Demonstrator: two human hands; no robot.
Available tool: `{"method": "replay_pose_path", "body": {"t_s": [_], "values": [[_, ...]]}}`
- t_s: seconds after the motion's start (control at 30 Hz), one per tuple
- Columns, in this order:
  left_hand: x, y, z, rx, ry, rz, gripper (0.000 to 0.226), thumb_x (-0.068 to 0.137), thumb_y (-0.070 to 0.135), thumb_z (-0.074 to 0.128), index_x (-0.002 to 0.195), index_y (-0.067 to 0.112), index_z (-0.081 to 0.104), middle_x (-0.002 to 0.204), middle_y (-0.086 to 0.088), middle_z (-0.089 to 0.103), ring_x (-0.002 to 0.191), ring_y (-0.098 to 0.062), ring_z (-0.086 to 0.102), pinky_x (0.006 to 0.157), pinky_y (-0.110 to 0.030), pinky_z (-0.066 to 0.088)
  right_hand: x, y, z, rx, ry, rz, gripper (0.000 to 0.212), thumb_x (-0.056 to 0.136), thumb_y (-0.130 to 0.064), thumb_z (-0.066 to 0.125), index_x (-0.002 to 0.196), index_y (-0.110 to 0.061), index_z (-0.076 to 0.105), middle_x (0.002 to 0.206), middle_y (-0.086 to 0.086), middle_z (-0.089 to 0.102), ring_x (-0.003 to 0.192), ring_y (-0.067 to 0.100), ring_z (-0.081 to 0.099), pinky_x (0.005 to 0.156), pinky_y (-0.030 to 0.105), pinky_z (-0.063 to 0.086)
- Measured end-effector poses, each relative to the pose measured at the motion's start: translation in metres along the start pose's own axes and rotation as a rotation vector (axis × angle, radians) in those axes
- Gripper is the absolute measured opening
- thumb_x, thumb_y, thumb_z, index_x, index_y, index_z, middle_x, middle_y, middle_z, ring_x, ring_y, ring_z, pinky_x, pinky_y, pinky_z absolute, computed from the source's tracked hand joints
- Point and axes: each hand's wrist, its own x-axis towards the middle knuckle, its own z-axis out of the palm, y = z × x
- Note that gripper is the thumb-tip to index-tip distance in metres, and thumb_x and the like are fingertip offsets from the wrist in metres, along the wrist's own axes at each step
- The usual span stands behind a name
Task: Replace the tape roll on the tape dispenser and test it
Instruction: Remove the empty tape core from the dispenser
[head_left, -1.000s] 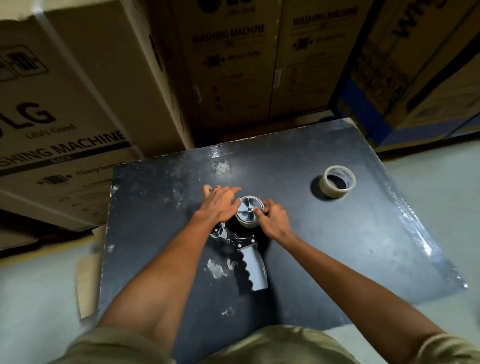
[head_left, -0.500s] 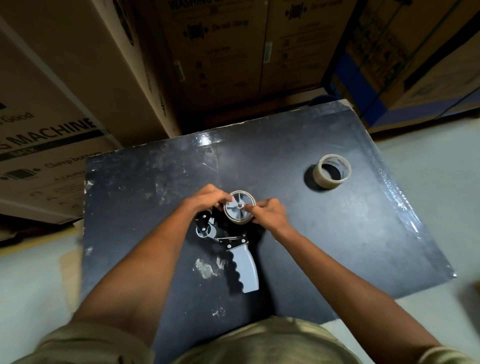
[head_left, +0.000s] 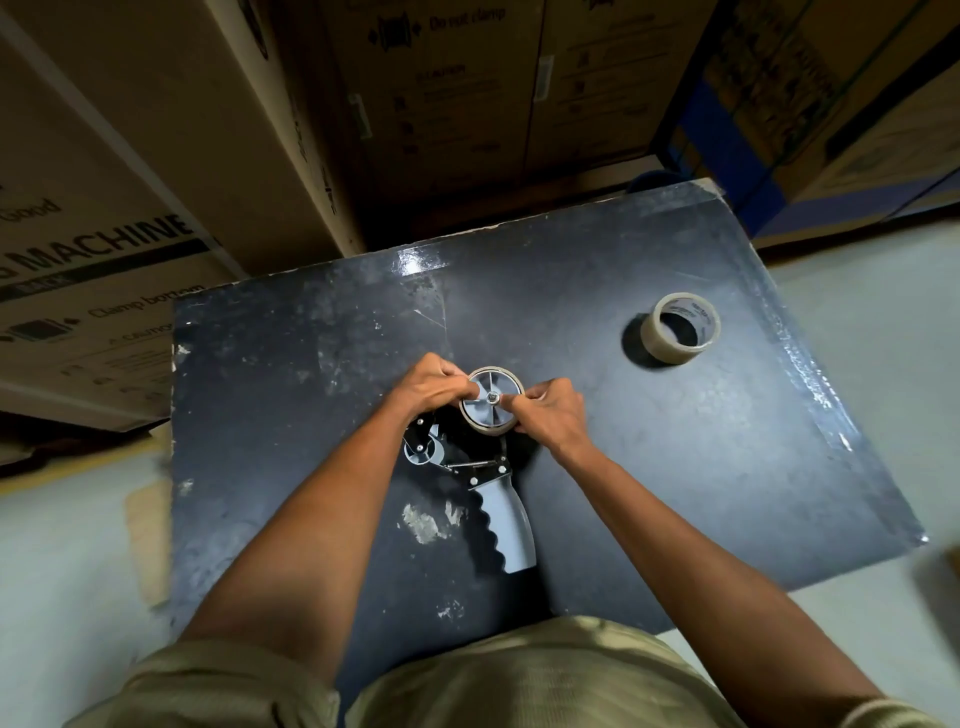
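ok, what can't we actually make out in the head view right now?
- Tape end on the dispenser wheel's roll: hidden by left hand and right hand.
- Cutter: under the left wrist.
- Spare roll core print: too small.
- Carton labels: cut off by frame edge.

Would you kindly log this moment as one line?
left hand: grips dispenser spool | right hand: grips spool | spare tape roll: apart, on black table

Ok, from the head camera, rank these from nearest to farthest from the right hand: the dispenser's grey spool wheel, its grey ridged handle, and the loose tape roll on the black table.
1. Grey spool wheel: touching the right hand, just left of it.
2. Grey ridged handle: below the hand, toward the person.
3. Loose beige tape roll: far right, apart on the black table.
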Motion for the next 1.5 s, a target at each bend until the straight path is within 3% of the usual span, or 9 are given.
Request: {"method": "replay_pose_path", "body": {"t_s": [0.23, 0.33, 0.47, 0.63, 0.77, 0.9, 1.03, 1.27, 1.5], "values": [[0.0, -0.001, 0.002, -0.019, 0.063, -0.003, 0.008, 0.071, 0.014, 0.078, 0.078, 0.01, 0.078, 0.054, 0.002, 0.056, 0.044, -0.005, 0.044, 0.045, -0.015, 0.033, -0.009, -0.012, -0.005, -0.098, 0.013, -0.056, 0.043, 0.064, -0.036, 0.076, 0.044, -0.009, 0.049, 0.045, 0.003, 0.047, 0.056, 0.032, 0.065, 0.057, 0.045, 0.055], [-0.003, 0.001, 0.003, -0.021, 0.079, 0.002, 0.007, 0.069, 0.014, 0.08, 0.074, 0.01, 0.077, 0.052, 0.002, 0.051, 0.044, -0.005, 0.041, 0.044, -0.016, 0.032, -0.013, -0.018, -0.008, -0.165, 0.017, -0.118, 0.046, 0.07, -0.028, 0.074, 0.044, -0.007, 0.042, 0.043, 0.002, 0.039, 0.052, 0.035, 0.046, 0.044, 0.035, 0.036], [-0.003, 0.003, 0.003, -0.001, 0.124, 0.023, 0.013, 0.048, 0.027, 0.077, 0.054, 0.018, 0.071, 0.06, 0.0, 0.055, 0.057, -0.012, 0.046, 0.054, -0.022, 0.035, -0.016, -0.027, -0.013, -0.197, 0.053, -0.157, 0.056, 0.073, -0.029, 0.078, 0.042, -0.012, 0.035, 0.043, 0.0, 0.03, 0.055, 0.025, 0.028, 0.043, 0.034, 0.024], [-0.01, 0.005, 0.006, 0.008, 0.198, 0.023, 0.012, 0.043, 0.037, 0.072, 0.052, 0.029, 0.07, 0.052, 0.015, 0.06, 0.069, -0.013, 0.057, 0.076, -0.031, 0.049, -0.016, -0.024, -0.014, -0.206, 0.036, -0.133, 0.05, 0.075, -0.032, 0.079, 0.045, -0.013, 0.044, 0.046, 0.001, 0.04, 0.058, 0.029, 0.041, 0.051, 0.032, 0.03], [-0.023, -0.003, -0.001, -0.112, 0.022, 0.12, 0.051, 0.054, 0.036, 0.072, 0.104, 0.028, 0.072, 0.08, 0.005, 0.066, 0.084, -0.014, 0.058, 0.086, -0.032, 0.042, -0.014, -0.017, -0.021, -0.218, -0.078, -0.173, 0.028, 0.085, -0.04, 0.077, 0.089, -0.012, 0.073, 0.086, 0.008, 0.075, 0.094, 0.031, 0.07, 0.079, 0.036, 0.054], [-0.034, -0.021, -0.01, 0.184, 0.023, 0.185, 0.093, 0.051, 0.039, 0.073, 0.141, 0.037, 0.05, 0.113, 0.02, 0.07, 0.118, -0.009, 0.055, 0.099, -0.038, 0.028, -0.022, -0.015, -0.024, -0.194, -0.157, -0.351, 0.086, 0.068, -0.053, 0.088, 0.139, -0.016, 0.057, 0.129, 0.005, 0.068, 0.12, 0.022, 0.062, 0.103, 0.039, 0.051], [-0.039, -0.026, 0.005, 0.444, 0.156, 0.233, 0.071, 0.054, 0.052, 0.087, 0.12, 0.035, 0.066, 0.11, 0.006, 0.067, 0.117, -0.022, 0.054, 0.094, -0.039, 0.031, -0.022, -0.012, -0.014, -0.296, -0.163, -0.483, 0.11, 0.052, -0.055, 0.093, 0.145, -0.018, 0.047, 0.137, 0.006, 0.061, 0.127, 0.025, 0.057, 0.105, 0.04, 0.049], [-0.034, -0.035, 0.03, 0.493, 0.416, 0.279, 0.042, 0.068, 0.04, 0.079, 0.108, 0.028, 0.073, 0.11, 0.004, 0.066, 0.106, -0.026, 0.059, 0.089, -0.038, 0.041, -0.024, -0.016, -0.012, -0.231, 0.01, -0.474, 0.079, 0.051, -0.051, 0.092, 0.117, -0.017, 0.066, 0.1, -0.002, 0.077, 0.091, 0.018, 0.073, 0.079, 0.03, 0.058], [-0.031, -0.037, 0.03, 0.438, 0.407, 0.275, 0.029, 0.068, 0.027, 0.077, 0.098, 0.025, 0.077, 0.106, 0.012, 0.066, 0.098, -0.021, 0.059, 0.084, -0.034, 0.044, -0.036, -0.008, -0.005, -0.172, 0.042, -0.537, 0.072, 0.06, -0.037, 0.09, 0.124, -0.017, 0.062, 0.109, 0.0, 0.076, 0.097, 0.023, 0.072, 0.083, 0.036, 0.058]]}}
